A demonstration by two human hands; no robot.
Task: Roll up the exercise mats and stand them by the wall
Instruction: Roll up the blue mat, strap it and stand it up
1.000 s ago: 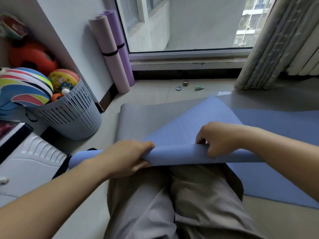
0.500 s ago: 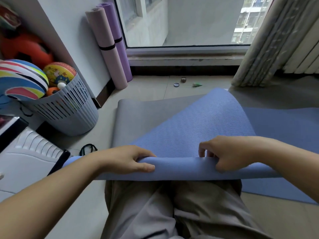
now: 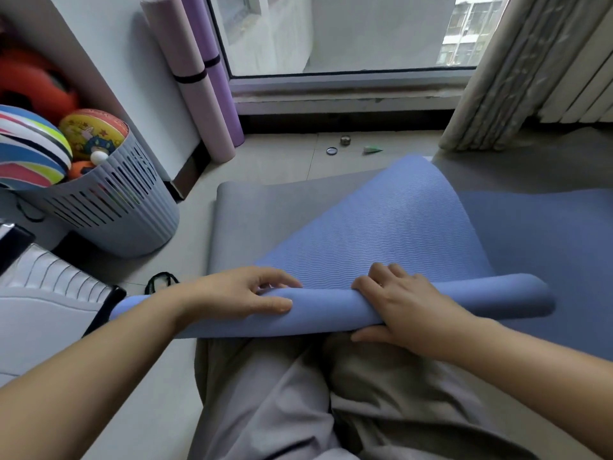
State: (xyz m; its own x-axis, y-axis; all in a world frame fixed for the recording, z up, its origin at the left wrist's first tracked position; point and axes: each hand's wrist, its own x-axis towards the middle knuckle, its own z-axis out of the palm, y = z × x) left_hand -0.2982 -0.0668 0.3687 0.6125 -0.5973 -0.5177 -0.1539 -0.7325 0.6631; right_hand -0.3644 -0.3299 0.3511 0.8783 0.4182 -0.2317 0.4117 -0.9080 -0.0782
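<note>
Head cam, looking down over the lap. Grey slatted basket (image 3: 126,224) at left, packed with balls: big striped ball (image 3: 30,151) on top, yellow cartoon ball (image 3: 93,132) beside it, small orange ball (image 3: 79,169) and tiny white ball (image 3: 99,157) tucked by the rim. Blue mat (image 3: 381,227) on the floor right in front of the knees, near end rolled into a tube, loose part arching up over a grey mat (image 3: 258,220). Left hand (image 3: 238,293) on the tube, fingers (image 3: 275,280) curled over the top, thumb flat along the near side. Right hand (image 3: 408,307) gripping too, fingers (image 3: 381,273) hooked over the far side, thumb underneath. Pink rolled mat (image 3: 195,94) and purple rolled mat (image 3: 219,78) upright against the wall by the window.
</note>
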